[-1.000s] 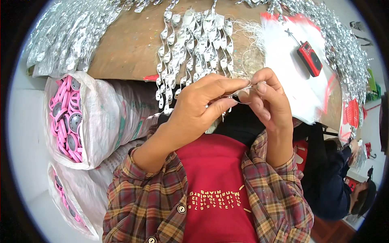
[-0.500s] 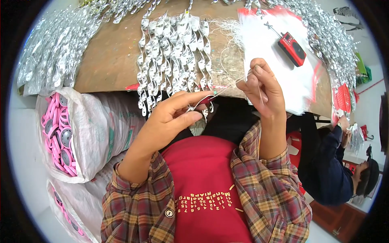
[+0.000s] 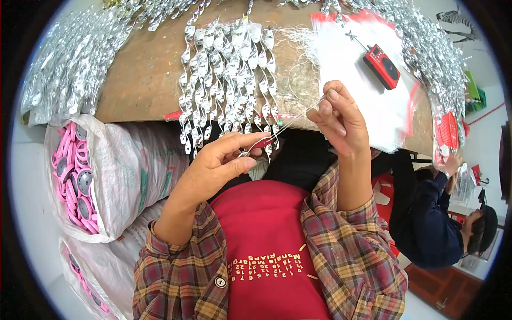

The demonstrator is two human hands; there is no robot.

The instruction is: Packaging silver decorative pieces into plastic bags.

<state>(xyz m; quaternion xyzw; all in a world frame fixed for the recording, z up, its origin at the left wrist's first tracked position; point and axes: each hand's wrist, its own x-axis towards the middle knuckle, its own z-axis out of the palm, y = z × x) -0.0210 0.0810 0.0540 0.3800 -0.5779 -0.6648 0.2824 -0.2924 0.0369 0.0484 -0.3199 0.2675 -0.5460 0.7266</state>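
A thin white string [image 3: 290,125] runs taut between my two hands, just in front of the table edge. My right hand [image 3: 344,120] pinches its upper end between thumb and fingertips, with the other fingers loosely curled. Lower down, my left hand [image 3: 210,162] grips the string's other end, thumb below and index finger reaching along it. A small dark red piece [image 3: 262,143] shows by the left fingertips; its kind I cannot make out. Just beyond the left hand, twisted silver foil strips [image 3: 229,69] lie side by side and hang over the table edge.
On the brown table [image 3: 144,74] are loose white strings [image 3: 298,45], clear plastic bags [image 3: 362,106] and a red radio [image 3: 382,66]. More silver strips [image 3: 74,69] line the left. A white sack [image 3: 125,176] of pink-and-grey parts stands at left. Another person [image 3: 432,224] works at right.
My left hand has shifted slightly left and down, and the red piece beside its fingers shows more. My right hand has moved a little left, still pinching the string.
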